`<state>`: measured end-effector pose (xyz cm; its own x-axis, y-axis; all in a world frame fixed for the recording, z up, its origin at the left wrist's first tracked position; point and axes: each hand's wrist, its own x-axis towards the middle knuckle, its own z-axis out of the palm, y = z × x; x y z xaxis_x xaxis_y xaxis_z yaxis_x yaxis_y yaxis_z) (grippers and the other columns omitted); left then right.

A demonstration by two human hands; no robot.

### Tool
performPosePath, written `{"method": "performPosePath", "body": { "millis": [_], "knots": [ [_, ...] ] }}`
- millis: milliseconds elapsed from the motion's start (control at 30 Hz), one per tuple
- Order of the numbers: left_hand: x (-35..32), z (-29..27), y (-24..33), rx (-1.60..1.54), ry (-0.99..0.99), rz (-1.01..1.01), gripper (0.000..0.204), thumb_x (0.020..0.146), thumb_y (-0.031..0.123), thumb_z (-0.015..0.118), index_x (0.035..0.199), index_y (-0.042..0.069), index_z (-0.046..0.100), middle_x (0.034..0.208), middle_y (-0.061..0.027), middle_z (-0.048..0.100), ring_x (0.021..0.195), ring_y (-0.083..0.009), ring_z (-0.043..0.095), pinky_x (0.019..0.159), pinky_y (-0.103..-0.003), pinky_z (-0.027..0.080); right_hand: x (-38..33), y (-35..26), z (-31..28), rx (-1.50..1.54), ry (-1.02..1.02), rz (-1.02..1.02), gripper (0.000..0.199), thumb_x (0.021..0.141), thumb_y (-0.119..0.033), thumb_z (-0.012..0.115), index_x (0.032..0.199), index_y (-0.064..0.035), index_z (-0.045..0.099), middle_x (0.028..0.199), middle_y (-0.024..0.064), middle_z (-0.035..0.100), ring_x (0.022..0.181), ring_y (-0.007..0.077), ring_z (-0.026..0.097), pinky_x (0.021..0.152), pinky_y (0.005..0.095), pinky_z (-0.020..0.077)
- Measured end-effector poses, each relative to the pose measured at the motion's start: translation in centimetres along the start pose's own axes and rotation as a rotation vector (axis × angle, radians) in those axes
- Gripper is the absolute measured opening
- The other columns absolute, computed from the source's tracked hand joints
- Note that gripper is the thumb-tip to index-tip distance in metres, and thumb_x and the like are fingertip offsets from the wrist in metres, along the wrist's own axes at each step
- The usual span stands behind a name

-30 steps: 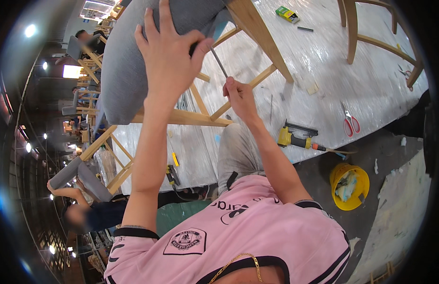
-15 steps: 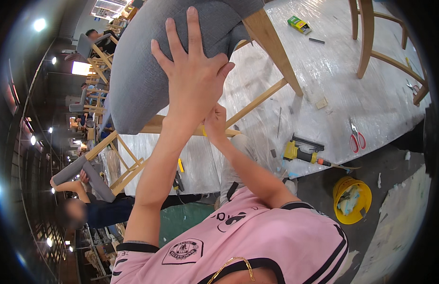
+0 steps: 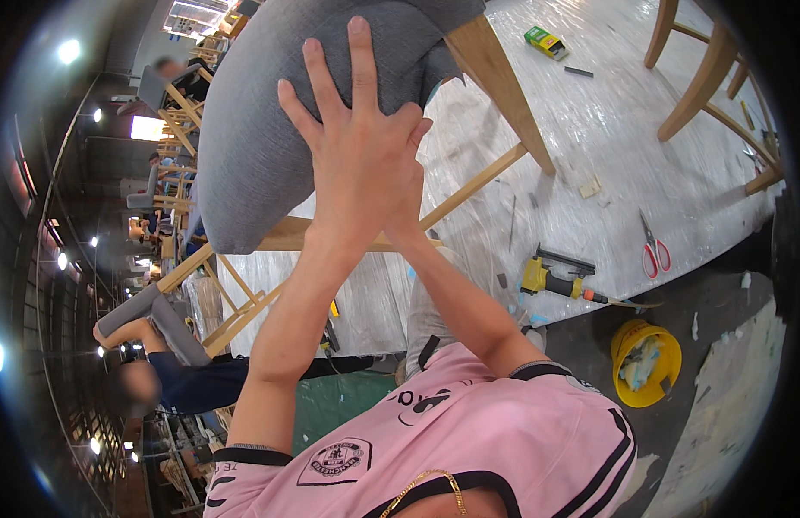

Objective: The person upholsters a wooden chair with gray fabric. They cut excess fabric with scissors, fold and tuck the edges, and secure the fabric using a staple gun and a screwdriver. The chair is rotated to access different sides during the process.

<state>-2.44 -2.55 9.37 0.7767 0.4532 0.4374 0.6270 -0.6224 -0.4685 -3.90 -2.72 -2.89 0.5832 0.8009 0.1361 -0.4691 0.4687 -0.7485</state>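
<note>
A grey upholstered chair (image 3: 253, 129) with pale wooden legs (image 3: 503, 95) stands tilted in front of me. My left hand (image 3: 357, 160) lies on its padded fabric, fingers spread and pressing, with the thumb side near a fold of cloth. Behind and below it, my right hand (image 3: 407, 194) reaches up toward the underside of the padding. Its fingers are hidden by the left hand, so what they touch or hold does not show.
On the plastic-covered surface (image 3: 469, 224) lie a yellow-black staple gun (image 3: 551, 281), red-handled scissors (image 3: 652, 250) and a small green-yellow box (image 3: 545, 43). A wooden chair frame (image 3: 711, 78) stands at far right, a yellow bucket (image 3: 646, 363) below. At left a co-worker (image 3: 193, 380) handles another chair.
My right hand has risen from below the left wrist, where its closed fingers showed, to behind the left hand. The left hand stays spread on the fabric.
</note>
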Motion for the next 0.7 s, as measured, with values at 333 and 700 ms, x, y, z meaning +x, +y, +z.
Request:
{"method": "performPosePath", "body": {
  "millis": [333, 700],
  "knots": [
    [0.2, 0.3, 0.3, 0.040, 0.029, 0.021, 0.021, 0.090, 0.033, 0.074, 0.077, 0.018, 0.075, 0.168, -0.0218, 0.024, 0.148, -0.0590, 0.021, 0.108, -0.080, 0.017, 2.2, 2.1, -4.1, -0.009, -0.092, -0.017, 0.044, 0.112, -0.026, 0.048, 0.082, 0.0023, 0.064, 0.063, -0.0002, 0.055, 0.063, 0.0042, 0.048, 0.055, 0.0269, 0.0384],
    [0.0, 0.5, 0.0, 0.021, 0.005, -0.005, 0.020, 0.090, 0.033, 0.075, 0.077, 0.018, 0.075, 0.169, -0.0207, 0.023, 0.147, -0.0587, 0.021, 0.107, -0.080, 0.017, 0.9, 2.7, -2.1, 0.205, -0.104, 0.058, 0.037, 0.108, -0.029, 0.056, 0.087, -0.0007, 0.068, 0.071, -0.0038, 0.060, 0.069, 0.0042, 0.052, 0.057, 0.0258, 0.0410]
  ]
}}
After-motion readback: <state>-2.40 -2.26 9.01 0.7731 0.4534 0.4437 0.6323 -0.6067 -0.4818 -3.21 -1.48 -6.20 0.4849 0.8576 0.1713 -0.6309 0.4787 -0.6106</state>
